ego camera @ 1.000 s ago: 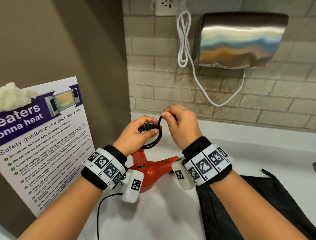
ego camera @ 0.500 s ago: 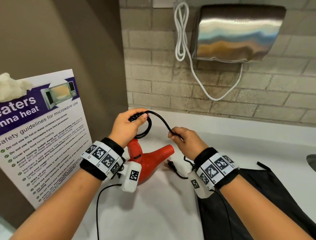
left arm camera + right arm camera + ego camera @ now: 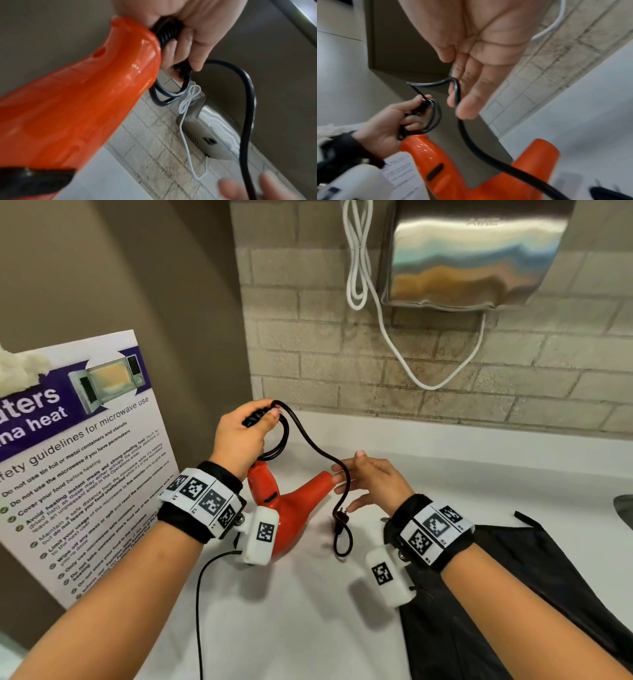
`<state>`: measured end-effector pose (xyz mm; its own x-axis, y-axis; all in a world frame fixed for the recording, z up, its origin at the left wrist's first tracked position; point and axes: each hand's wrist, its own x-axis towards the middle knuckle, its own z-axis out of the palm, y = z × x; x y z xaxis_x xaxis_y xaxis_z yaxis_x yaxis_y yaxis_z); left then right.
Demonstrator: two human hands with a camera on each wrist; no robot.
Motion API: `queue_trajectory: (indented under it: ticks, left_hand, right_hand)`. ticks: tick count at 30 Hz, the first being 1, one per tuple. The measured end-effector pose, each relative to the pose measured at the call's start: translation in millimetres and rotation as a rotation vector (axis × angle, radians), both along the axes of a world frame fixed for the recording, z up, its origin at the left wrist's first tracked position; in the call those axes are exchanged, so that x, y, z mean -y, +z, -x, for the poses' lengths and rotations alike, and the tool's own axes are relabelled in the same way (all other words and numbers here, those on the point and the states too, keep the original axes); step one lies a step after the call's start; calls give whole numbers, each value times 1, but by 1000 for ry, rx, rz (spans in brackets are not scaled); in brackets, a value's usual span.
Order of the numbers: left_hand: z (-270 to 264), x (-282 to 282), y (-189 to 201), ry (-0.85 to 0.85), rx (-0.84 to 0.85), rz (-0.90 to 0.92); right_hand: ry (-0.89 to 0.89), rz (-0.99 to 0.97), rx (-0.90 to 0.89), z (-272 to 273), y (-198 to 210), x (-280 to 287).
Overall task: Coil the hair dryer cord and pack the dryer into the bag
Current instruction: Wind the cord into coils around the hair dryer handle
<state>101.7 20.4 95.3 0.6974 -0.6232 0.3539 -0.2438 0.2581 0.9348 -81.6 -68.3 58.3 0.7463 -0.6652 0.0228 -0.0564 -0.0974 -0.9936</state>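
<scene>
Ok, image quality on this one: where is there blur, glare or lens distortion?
Head view: sharp, wide-angle bending of the brick wall, streaky reflections on the steel wall-mounted hand dryer. Left wrist view: the glossy orange hair dryer is soft with specular highlights, the right hand's fingertips blurred at the bottom edge. Right wrist view: overall motion blur, strongest on the black power cord.

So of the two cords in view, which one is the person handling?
The black cord: the left hand grips its coils. The white cord hangs untouched on the wall.
</scene>
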Motion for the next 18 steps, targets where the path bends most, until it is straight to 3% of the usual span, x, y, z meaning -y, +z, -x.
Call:
queue_trajectory:
  ticks: [3, 6, 8, 13, 18]
  left_hand:
    - [1, 0, -1, -11, 6, -4]
    - [3, 1, -2, -27, 21, -17]
    - [5, 3, -1, -34, 23, -19]
    - [11, 7, 2, -63, 25, -31]
    - [15, 8, 3, -88, 16, -48]
  right_hand:
    - [-77, 124, -301, -5, -24, 16]
    - [76, 472, -751, -13, -54, 28]
    - [129, 571, -992, -20, -73, 32]
    - [237, 627, -1179, -38, -72, 24]
    - [220, 699, -1173, -50, -79, 21]
